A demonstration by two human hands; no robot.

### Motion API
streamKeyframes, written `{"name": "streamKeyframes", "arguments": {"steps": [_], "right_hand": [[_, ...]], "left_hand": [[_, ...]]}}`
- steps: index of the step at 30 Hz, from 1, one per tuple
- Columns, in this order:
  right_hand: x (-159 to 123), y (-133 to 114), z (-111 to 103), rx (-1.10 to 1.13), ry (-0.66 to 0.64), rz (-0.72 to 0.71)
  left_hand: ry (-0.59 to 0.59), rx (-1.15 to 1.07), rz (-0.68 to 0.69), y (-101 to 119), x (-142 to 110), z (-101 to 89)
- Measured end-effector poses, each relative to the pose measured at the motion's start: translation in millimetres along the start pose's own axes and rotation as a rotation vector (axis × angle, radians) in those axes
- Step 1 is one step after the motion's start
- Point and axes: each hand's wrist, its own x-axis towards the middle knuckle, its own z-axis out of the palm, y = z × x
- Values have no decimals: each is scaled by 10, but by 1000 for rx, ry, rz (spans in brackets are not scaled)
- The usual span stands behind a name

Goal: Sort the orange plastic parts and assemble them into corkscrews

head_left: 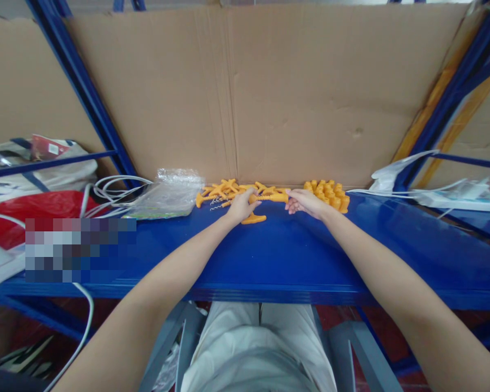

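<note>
My left hand (242, 207) is closed, with yellow plastic between thumb and fingers; it looks like the handle of a corkscrew, mostly hidden by the hand. A yellow sleeve (278, 197) lies between my two hands, in line with that corkscrew. The fingertips of my right hand (306, 202) pinch the sleeve's right end. Just below my left hand, a yellow T-shaped handle (253, 219) rests on the blue table. Behind the left hand is a heap of yellow-handled corkscrews (221, 189), some with bare metal spirals showing. Several yellow sleeves (326, 195) stand grouped beyond my right hand.
The blue table (269, 261) backs onto a cardboard panel (294, 98). Left of the corkscrews lies a clear plastic bag (167, 193), near white cables (114, 190) and a red bag (44, 204). A white power strip (465, 201) is at the right.
</note>
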Motion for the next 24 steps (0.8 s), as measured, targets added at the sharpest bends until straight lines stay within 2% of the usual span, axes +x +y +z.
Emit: {"name": "streamKeyframes", "arguments": {"steps": [9, 18, 24], "right_hand": [[30, 42, -108, -36, -54, -134], [37, 66, -84, -108, -69, -117], [58, 65, -95, -160, -38, -97]], "left_hand": [[27, -4, 53, 8, 12, 17], [66, -18, 122, 7, 7, 8], [67, 0, 114, -8, 20, 2]]}}
